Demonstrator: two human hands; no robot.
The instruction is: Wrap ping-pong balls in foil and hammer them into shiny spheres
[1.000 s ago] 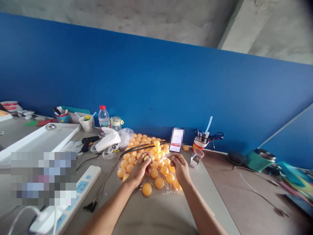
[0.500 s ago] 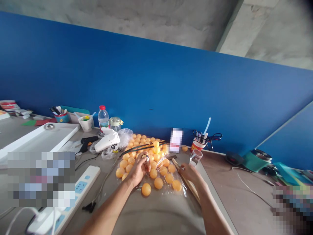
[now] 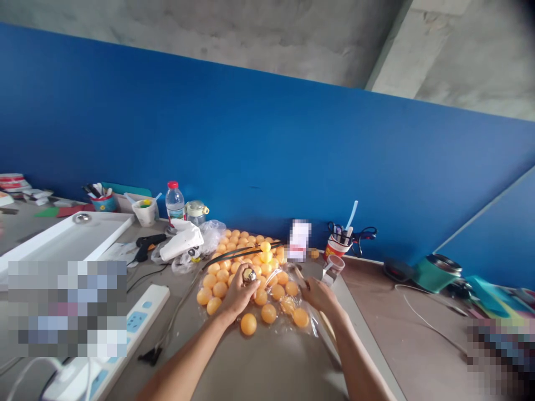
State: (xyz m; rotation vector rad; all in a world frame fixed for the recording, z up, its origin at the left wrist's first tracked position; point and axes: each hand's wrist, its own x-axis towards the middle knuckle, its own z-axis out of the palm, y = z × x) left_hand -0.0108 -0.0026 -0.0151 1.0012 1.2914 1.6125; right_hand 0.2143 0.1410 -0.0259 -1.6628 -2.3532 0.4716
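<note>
My left hand [image 3: 239,291] is closed around a small shiny silver round piece [image 3: 249,274] with a pale tan patch; its exact kind I cannot make out. Orange ping-pong balls [image 3: 220,289] lie all around this hand, many of them in a clear plastic bag [image 3: 288,323]. One loose ball [image 3: 248,324] sits in front, near my left wrist. My right hand [image 3: 321,294] is wrapped around the wooden handle of a hammer [image 3: 328,324], whose blurred dark head points away toward the balls. The fingers partly hide the handle.
Black straps [image 3: 236,254] lie across the balls. Behind stand a water bottle [image 3: 174,201], a glass jar [image 3: 195,211] and a cup of pens and scissors [image 3: 337,245]. A power strip [image 3: 136,320] and a white tray [image 3: 125,220] are at left. A blue partition [image 3: 251,133] closes the back.
My left hand has turned slightly, so more of the silver piece shows. The right hand has shifted a little left with the hammer. The whole view has moved slightly.
</note>
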